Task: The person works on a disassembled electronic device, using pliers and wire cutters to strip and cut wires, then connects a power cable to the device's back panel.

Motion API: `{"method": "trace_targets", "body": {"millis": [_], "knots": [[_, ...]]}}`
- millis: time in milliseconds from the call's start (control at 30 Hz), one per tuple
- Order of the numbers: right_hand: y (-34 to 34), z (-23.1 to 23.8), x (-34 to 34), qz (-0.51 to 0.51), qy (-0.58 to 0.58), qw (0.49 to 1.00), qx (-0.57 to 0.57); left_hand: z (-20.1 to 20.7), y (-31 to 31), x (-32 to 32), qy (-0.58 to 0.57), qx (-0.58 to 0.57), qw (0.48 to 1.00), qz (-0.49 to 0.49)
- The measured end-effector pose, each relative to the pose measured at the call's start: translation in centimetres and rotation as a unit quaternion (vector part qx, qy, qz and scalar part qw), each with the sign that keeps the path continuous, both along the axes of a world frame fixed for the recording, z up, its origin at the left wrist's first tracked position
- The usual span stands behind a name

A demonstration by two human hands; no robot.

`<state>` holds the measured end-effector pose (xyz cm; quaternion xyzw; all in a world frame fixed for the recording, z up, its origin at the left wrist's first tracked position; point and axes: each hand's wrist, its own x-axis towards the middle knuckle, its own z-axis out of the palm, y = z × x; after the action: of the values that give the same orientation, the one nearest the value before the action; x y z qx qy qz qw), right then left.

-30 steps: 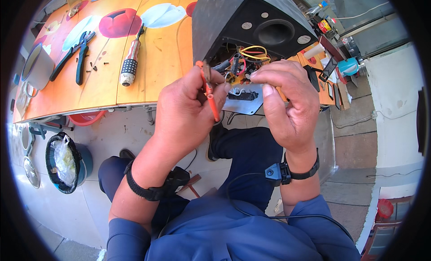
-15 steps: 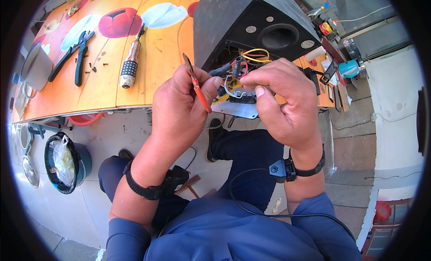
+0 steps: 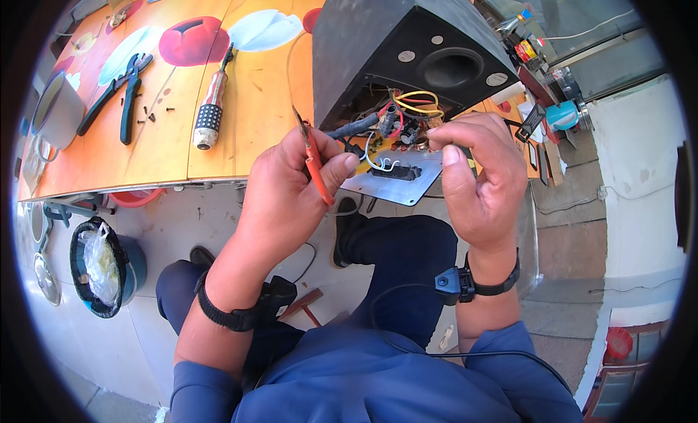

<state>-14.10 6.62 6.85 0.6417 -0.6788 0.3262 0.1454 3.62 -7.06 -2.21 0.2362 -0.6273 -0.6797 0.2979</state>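
Note:
My left hand (image 3: 282, 181) is closed round a small orange-handled tool (image 3: 314, 168) with a narrow metal tip pointing up and away. Its thumb is beside a thick dark cable. My right hand (image 3: 483, 179) has curled fingers, thumb and forefinger close together; whatever is between them cannot be made out. Between the hands a metal panel (image 3: 396, 184) with a black socket and white wires sticks out over the table edge. Behind it, a circuit board with components and yellow wires (image 3: 416, 101) hangs from the opening of a black speaker box (image 3: 378, 48).
On the flower-painted table (image 3: 269, 81) lie crimping pliers (image 3: 131, 96), a screwdriver (image 3: 211, 110) and several screws (image 3: 150, 116). A mug (image 3: 62, 114) stands at the left edge. A lined bin (image 3: 131, 266) and a hammer (image 3: 304, 304) are on the floor below.
My right hand has moved right, away from the board. The panel has come further into view and the board shows more. My left hand, with the tool, has shifted slightly left and nearer me.

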Motion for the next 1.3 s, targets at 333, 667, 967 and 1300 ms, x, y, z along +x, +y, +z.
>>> {"method": "trace_targets", "body": {"millis": [333,667,967,1300], "knots": [[0.4,-4.4,0.0,-0.061,0.04,0.993,-0.098,-1.4,0.9,-0.9,0.133,-0.131,0.982,0.014],[-0.1,-4.8,0.1,-0.045,0.007,0.993,-0.106,-0.7,1.6,-0.7,0.14,0.091,0.986,-0.024],[-0.2,-4.8,0.0,-0.039,0.008,0.994,-0.103,-0.2,1.7,-1.0,0.124,0.159,0.978,-0.045],[-0.2,-3.9,0.5,-0.022,0.03,0.994,-0.107,-0.4,0.6,-0.1,0.075,0.125,0.989,-0.023]]}}
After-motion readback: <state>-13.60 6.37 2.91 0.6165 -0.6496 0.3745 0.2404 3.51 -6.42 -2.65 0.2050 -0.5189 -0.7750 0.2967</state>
